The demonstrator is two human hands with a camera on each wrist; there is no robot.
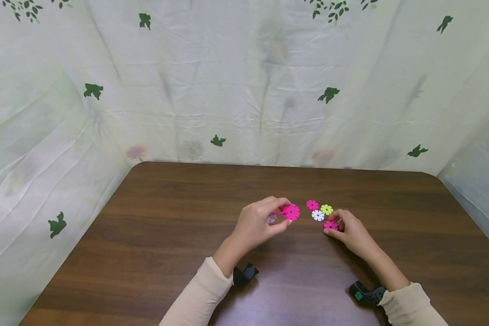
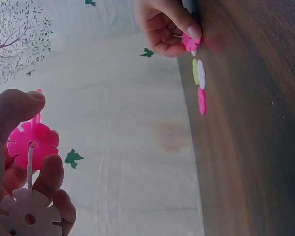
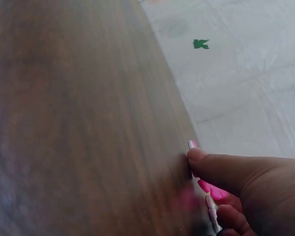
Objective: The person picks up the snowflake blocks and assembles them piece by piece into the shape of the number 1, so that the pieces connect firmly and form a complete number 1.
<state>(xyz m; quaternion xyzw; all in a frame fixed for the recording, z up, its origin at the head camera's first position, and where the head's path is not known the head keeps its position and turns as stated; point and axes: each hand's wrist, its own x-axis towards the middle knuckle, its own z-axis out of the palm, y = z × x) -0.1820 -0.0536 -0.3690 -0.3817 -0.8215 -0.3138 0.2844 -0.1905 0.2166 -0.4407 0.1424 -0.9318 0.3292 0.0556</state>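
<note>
While left grip [image 1: 256, 222] holds joined discs [image 1: 292, 212], right grip [image 1: 353, 233] pinches pink disc [image 1: 330, 225] near yellow disc [image 1: 327, 209].

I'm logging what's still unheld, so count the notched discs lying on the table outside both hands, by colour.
Pink disc: 1
Yellow-green disc: 1
White disc: 1
Total: 3

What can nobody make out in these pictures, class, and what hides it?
Held white notched plastic disc: head view, partly covered by the left hand; left wrist view, cut off by bottom edge.
Yellow-green notched plastic disc: head view, too small for a sure notch count; left wrist view, edge-on.
Bright pink plastic piece, full outline: right wrist view, partly hidden by the right hand.
</note>
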